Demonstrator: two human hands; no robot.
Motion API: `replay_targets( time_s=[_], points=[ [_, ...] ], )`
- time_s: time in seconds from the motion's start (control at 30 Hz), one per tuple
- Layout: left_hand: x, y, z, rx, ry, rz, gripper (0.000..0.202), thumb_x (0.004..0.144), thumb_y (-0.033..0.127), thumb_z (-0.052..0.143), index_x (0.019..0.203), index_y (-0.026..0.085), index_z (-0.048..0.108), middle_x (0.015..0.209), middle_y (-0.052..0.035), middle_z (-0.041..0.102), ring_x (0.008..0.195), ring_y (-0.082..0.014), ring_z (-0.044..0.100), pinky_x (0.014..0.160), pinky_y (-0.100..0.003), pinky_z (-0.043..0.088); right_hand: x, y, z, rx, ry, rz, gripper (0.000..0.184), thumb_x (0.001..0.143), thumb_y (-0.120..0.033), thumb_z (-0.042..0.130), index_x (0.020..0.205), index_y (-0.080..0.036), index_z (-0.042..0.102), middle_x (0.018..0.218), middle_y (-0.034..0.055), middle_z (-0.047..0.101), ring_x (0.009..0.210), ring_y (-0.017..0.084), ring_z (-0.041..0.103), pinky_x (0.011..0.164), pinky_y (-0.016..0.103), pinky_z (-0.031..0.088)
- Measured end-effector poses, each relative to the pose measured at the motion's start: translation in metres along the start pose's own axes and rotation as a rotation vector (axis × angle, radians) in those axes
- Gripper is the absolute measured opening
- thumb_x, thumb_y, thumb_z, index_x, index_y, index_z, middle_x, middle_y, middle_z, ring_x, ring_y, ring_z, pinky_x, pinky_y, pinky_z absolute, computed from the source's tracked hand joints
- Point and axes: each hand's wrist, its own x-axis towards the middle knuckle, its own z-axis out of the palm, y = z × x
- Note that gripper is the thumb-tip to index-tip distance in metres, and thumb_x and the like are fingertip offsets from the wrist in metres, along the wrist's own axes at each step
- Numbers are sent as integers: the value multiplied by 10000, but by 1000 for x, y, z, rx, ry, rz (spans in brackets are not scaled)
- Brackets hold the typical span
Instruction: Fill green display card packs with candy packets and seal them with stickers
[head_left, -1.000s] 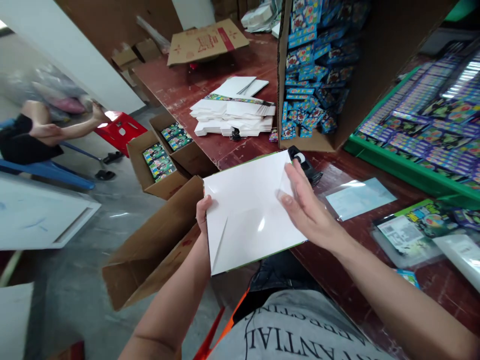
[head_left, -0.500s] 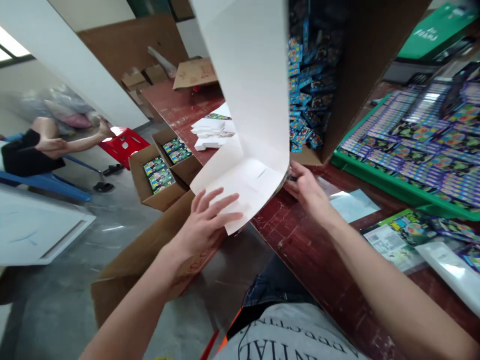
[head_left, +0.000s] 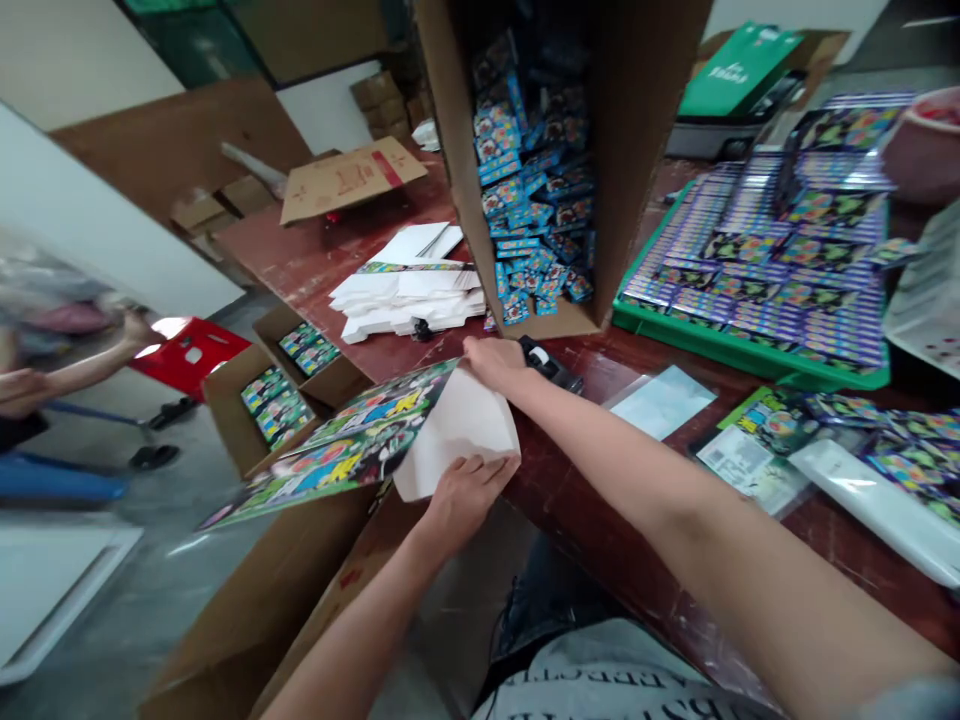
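Note:
A large printed card sheet (head_left: 360, 430), colourful outside and white inside, is folded near the table's front edge. Its white flap (head_left: 465, 430) faces me, while the printed part stretches out to the left above an open carton (head_left: 277, 560). My left hand (head_left: 469, 495) lies over the flap's near edge, fingers together and holding it; the thumb is hidden. At the flap's far edge my right hand (head_left: 495, 362) is closed on the sheet by the fold. A black tape dispenser (head_left: 551, 365) sits on the table just right of that hand.
White folded blanks (head_left: 409, 290) are stacked on the red table (head_left: 592, 490). Behind stands a carton (head_left: 637, 150) of small blue packets. A green tray (head_left: 750, 350) of packs is at right. Cartons of packs (head_left: 274, 405) and a seated person's limbs (head_left: 82, 370) are at left.
The sheet has swung from upright down to the left, now showing its printed side. My left hand has moved right along the flap, and my right hand left to the fold. The view has turned right.

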Motion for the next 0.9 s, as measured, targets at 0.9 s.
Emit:
replay_targets(
  time_s=[0.9],
  points=[
    [130, -33, -69, -58, 393, -193, 408, 1024, 434, 450, 1317, 189, 593, 1247, -104, 692, 1154, -286, 645, 1019, -396, 488, -244, 192, -32, 89, 555, 246, 367, 964, -428, 572, 1249, -197, 595, 1218, 133, 660, 1157, 298, 609, 1028, 497, 466]
  ],
)
